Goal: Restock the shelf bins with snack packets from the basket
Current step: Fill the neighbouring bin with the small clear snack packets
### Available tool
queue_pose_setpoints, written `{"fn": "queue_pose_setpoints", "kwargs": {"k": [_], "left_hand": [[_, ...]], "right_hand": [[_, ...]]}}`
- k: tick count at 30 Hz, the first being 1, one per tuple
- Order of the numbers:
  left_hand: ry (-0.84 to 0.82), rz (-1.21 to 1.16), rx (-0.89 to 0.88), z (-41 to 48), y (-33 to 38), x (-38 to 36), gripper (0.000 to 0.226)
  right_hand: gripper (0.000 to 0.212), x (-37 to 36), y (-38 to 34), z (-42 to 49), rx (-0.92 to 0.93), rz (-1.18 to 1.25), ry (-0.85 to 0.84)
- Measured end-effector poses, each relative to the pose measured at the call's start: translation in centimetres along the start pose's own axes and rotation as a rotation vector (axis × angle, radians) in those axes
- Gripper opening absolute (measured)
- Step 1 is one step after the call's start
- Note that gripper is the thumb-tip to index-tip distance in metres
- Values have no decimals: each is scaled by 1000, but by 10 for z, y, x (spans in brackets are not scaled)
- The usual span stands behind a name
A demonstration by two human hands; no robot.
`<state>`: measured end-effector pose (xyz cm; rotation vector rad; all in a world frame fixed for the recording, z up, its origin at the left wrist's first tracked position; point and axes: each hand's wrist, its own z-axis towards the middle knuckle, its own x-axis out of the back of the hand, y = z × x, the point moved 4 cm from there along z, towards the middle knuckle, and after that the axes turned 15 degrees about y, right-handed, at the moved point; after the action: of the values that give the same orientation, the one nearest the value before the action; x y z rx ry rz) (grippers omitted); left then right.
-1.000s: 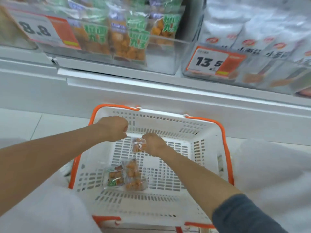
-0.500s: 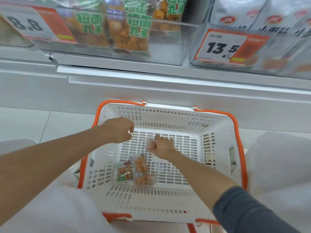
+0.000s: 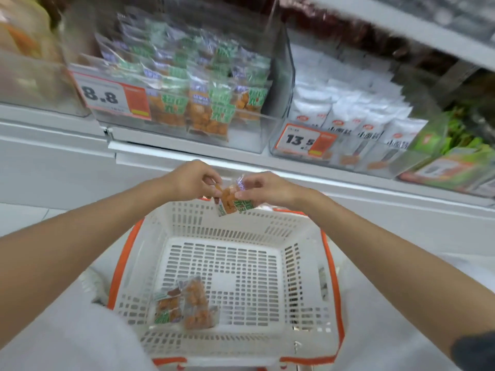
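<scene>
My left grip [image 3: 191, 180] and right grip [image 3: 266, 188] both pinch one snack packet [image 3: 231, 202], held just above the far rim of the basket [image 3: 235, 223] and below the shelf bin [image 3: 249, 137]. Two more packets [image 3: 198, 303] lie side by side on the basket floor.

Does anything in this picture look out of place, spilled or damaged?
Nothing stands out. The left hand and right hand pinch one snack packet over the basket; two packets lie on its floor; the 8.8 bin looks orderly.

white slotted basket [image 3: 227, 266], orange rim; packets [image 3: 184, 303] orange, seemingly green-labelled.
</scene>
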<state>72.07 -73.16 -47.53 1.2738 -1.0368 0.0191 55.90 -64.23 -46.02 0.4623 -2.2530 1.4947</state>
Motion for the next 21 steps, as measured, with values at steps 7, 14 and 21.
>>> {"fn": "queue_pose_setpoints", "kwargs": {"k": [7, 14, 21], "left_hand": [[139, -287, -28, 3, 32, 39, 16], [924, 321, -516, -10, 83, 79, 37], [621, 872, -377, 6, 65, 75, 69]], "right_hand": [[22, 51, -77, -9, 187, -204, 295], [37, 113, -167, -28, 480, -447, 551], [26, 124, -193, 8, 460, -878, 587]]}}
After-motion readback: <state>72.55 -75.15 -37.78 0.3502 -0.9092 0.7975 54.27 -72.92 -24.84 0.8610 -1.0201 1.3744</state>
